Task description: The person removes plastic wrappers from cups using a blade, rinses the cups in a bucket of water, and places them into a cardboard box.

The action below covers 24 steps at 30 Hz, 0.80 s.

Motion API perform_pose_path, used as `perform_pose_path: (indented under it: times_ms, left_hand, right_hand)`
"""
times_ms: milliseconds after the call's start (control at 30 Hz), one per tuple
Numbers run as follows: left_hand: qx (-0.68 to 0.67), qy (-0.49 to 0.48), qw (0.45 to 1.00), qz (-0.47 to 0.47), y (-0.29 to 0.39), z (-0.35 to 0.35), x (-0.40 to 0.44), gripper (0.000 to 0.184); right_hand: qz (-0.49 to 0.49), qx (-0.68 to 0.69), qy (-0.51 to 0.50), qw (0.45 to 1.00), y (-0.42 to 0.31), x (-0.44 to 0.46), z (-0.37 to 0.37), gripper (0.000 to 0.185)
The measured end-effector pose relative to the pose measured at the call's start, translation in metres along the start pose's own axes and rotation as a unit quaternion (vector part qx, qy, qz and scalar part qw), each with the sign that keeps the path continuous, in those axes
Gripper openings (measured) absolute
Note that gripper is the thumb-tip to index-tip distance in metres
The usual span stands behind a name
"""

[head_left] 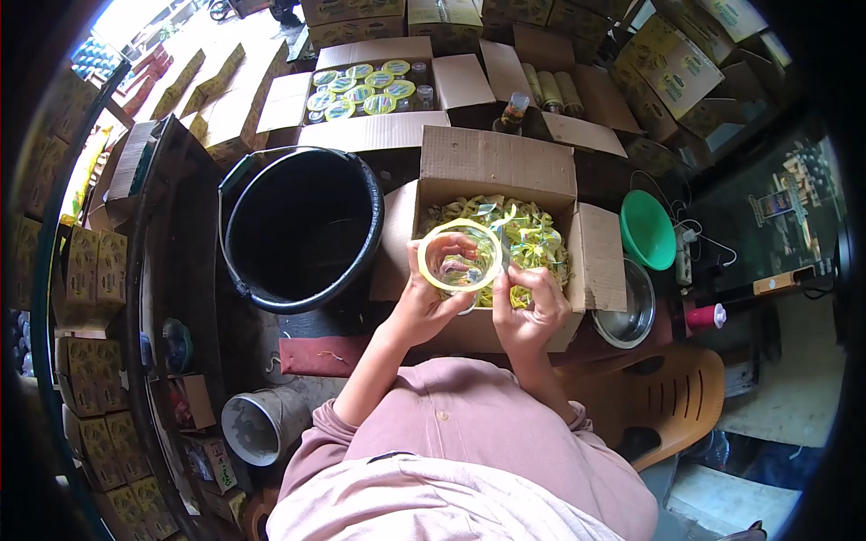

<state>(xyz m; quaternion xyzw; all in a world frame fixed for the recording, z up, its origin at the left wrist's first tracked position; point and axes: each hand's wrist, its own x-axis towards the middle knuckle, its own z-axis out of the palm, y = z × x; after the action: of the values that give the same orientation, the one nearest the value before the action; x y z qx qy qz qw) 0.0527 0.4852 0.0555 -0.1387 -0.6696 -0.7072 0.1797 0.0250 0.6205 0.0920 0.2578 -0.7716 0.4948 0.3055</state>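
A clear cup with a yellow rim (462, 222) is held over the open carton (499, 153). My left hand (431, 293) wraps round the cup's left side, and its fingers show through the clear wall. At the cup's right edge, my right hand (530, 311) has its fingers pinched together; what lies between them is too small to name. Behind and below both hands, a heap of yellow and clear wrapped pieces (541, 236) fills the carton.
A black bucket (236, 261) stands left of the carton. On the right are a green bowl (648, 230), a metal bowl (639, 307) and a pink spool (706, 316). Farther back, an open box (374, 131) holds several yellow-lidded cups. An orange chair (672, 392) is at the lower right.
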Motion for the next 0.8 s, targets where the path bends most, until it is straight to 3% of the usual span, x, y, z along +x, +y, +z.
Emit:
perform_pose_path:
  times_ms: [267,433,633,800]
  left_hand:
    - [0.106,-0.038,0.994,0.012,0.005,0.002,-0.007,0.059]
    - [-0.133,-0.014,0.991,-0.021,-0.004,0.004,-0.006,0.061]
    - [-0.133,0.019,0.99,-0.041,-0.001,0.009,-0.005,0.063]
    - [-0.16,0.045,0.985,-0.041,-0.001,0.02,-0.01,0.067]
  right_hand:
    - [-0.001,0.011,0.003,1.0,0.006,0.008,0.0,0.014]
    - [0.071,0.05,0.014,0.996,0.007,0.004,0.001,0.012]
    - [-0.007,0.015,0.024,1.0,0.005,-0.004,0.0,0.014]
    - [-0.014,-0.003,0.049,0.999,0.0,-0.009,-0.001,0.014]
